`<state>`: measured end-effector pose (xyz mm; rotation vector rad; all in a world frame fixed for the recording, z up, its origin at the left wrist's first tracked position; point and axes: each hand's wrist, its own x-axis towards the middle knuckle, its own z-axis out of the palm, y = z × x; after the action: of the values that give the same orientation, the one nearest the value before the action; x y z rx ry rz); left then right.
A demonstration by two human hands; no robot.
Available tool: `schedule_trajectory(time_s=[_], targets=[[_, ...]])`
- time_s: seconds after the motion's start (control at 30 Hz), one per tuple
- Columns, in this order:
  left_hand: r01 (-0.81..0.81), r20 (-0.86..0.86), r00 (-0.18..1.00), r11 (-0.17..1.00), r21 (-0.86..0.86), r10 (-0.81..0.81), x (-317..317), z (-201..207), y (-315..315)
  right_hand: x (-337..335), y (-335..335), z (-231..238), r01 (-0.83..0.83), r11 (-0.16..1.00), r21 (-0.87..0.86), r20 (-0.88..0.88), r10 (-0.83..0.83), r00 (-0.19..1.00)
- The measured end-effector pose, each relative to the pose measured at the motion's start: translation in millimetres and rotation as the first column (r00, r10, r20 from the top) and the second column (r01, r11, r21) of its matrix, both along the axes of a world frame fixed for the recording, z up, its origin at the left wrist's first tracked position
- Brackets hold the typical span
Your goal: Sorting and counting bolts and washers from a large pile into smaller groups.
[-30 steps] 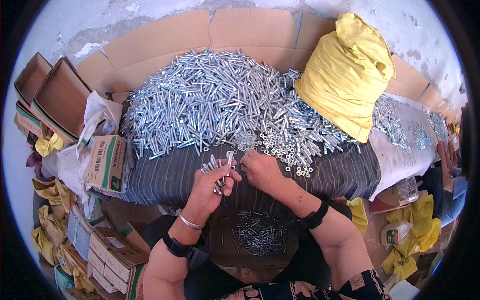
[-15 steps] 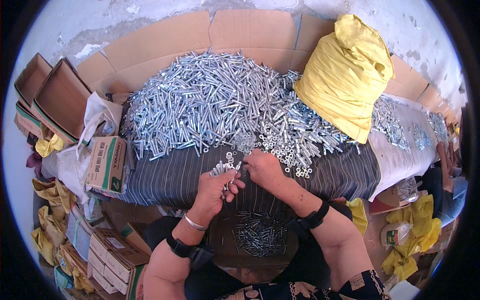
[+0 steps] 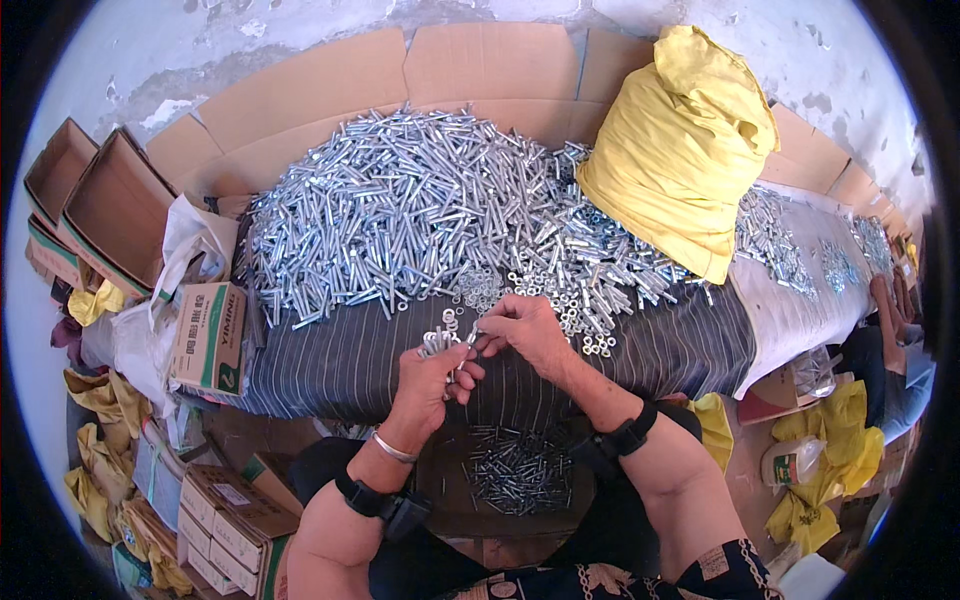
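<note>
My left hand [image 3: 432,380] is closed around several silvery metal bolts [image 3: 440,344], their ends sticking out above the fingers. One bolt points up toward my right hand [image 3: 530,332], whose thumb and fingertips are pinched at its tip. What lies in that pinch is too small to make out. Just beyond my hands are a heap of thin washers [image 3: 480,287] and a spread of nuts [image 3: 597,344]. A large mound of bolts with sleeves [image 3: 400,215] rises behind them on the dark striped cloth [image 3: 320,350].
A full yellow sack [image 3: 680,160] stands on the right of the mound. Cardboard boxes [image 3: 210,335] are at the left. Between my legs sits a box of darker small metal rods [image 3: 515,475]. Another person's arm [image 3: 885,320] shows at the far right.
The view has shifted slightly. My right fingertips have come closer to the bolt tip at my left hand. The left hand keeps its grip on the bolts.
</note>
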<state>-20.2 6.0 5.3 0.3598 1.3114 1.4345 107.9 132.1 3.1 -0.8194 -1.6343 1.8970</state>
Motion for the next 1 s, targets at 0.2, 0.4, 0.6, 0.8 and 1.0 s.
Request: schedule_trajectory(time_s=[0.2, 0.4, 0.6, 0.8, 1.0], targets=[[0.007, 0.027, 1.000, 1.000, -0.002, -0.007, 1.0, 2.5, -0.7, -1.0, -4.9, -12.5, -0.002, 0.988, 0.157, -0.067, 0.012, 0.998], [0.011, 0.162, 0.987, 1.000, 0.008, -0.012, -1.0, -2.0, -2.1, 0.8, -19.6, -16.2, 0.065, 0.193, 0.979, -0.052, -0.073, 0.996], [-0.039, 0.073, 0.997, 0.999, -0.012, 0.040, -3.4, 3.4, 0.8, 8.5, 3.1, -8.2, 0.100, 0.339, 0.935, 0.004, -0.293, 0.956], [-0.023, 0.049, 0.999, 1.000, 0.000, 0.023, -2.9, 2.6, 0.7, 8.0, 45.5, -29.3, -0.115, 0.330, 0.937, 0.269, -0.470, 0.840], [-0.008, 0.036, 0.999, 1.000, -0.009, 0.009, -3.2, 2.8, 2.2, 4.9, 32.9, -29.5, -0.189, 0.306, 0.933, 0.324, -0.486, 0.812]])
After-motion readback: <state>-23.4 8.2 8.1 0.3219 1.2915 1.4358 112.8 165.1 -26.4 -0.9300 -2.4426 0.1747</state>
